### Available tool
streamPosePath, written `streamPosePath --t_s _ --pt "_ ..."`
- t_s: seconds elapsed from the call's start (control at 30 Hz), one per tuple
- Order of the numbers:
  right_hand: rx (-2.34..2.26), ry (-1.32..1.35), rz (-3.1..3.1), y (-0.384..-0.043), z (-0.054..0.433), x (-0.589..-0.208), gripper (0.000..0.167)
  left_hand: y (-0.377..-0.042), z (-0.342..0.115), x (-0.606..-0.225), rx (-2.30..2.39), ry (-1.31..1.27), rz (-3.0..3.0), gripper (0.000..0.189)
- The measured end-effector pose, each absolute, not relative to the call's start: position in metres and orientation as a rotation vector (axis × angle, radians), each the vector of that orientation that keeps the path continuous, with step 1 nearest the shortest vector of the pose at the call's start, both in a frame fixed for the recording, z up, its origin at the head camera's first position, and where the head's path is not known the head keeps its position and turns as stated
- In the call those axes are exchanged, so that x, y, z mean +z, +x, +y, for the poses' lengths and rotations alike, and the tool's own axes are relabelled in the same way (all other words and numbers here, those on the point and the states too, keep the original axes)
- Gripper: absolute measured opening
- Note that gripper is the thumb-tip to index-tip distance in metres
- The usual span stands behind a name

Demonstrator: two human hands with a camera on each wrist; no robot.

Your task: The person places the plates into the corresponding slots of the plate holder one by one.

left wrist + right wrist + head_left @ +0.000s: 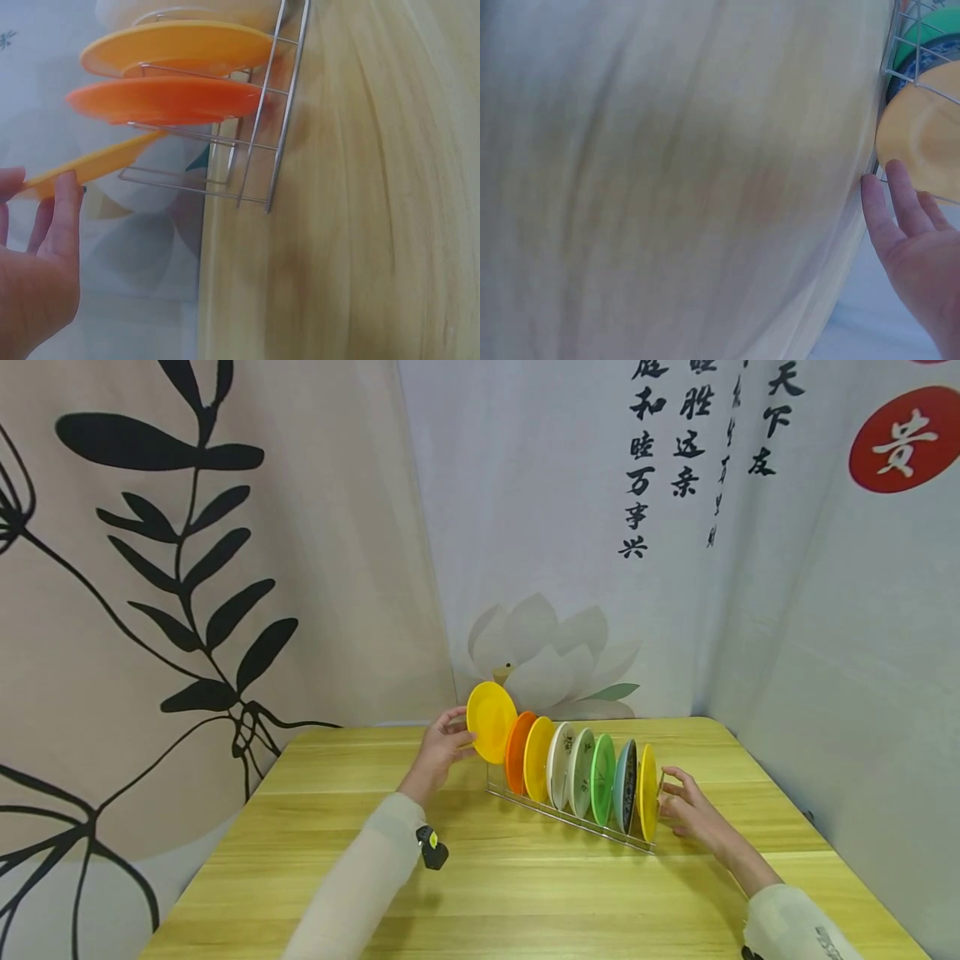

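My left hand (444, 745) pinches a yellow plate (491, 723) by its edge, fingers on one side and thumb on the other. That plate is tilted at the far left end of a wire dish rack (570, 819), its lower edge near the end slot. In the left wrist view an orange plate (169, 99) stands in the rack beside it. At the rack's other end, my right hand (693, 810) has its fingertips at the end wire, next to another yellow plate (647, 793). Its fingers look fairly straight in the right wrist view.
Between the two ends stand another yellow plate (537, 760), a white plate (561, 766), a pale green plate (581, 773), a bright green plate (602, 780) and a blue patterned plate (626, 787). The rack sits on a wooden table (480, 893), near a printed curtain (525, 527).
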State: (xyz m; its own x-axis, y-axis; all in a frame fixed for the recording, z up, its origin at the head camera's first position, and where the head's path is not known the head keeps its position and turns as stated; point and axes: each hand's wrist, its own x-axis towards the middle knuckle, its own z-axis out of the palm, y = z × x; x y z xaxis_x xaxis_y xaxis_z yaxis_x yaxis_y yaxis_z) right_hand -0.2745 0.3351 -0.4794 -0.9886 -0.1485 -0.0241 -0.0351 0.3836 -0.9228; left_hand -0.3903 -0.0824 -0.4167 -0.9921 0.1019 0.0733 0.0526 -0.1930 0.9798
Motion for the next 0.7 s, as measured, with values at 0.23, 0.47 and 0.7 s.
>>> streamPosePath --t_s 0.23,0.47,0.7 --pt "-1.677 -0.164 2.534 -0.2726 0.3339 -0.4777 0.067 -0.389 -0.0782 -0.4221 2.349 0.159 2.004 0.053" --pt "-1.677 -0.171 2.529 -0.272 0.3331 -0.4764 0.068 -0.3893 -0.0795 -0.4238 2.34 0.099 2.049 0.047" --pt "-1.676 -0.139 2.536 -0.2715 0.3316 -0.4753 0.067 -0.3803 -0.0786 -0.4192 2.286 0.128 2.143 0.045"
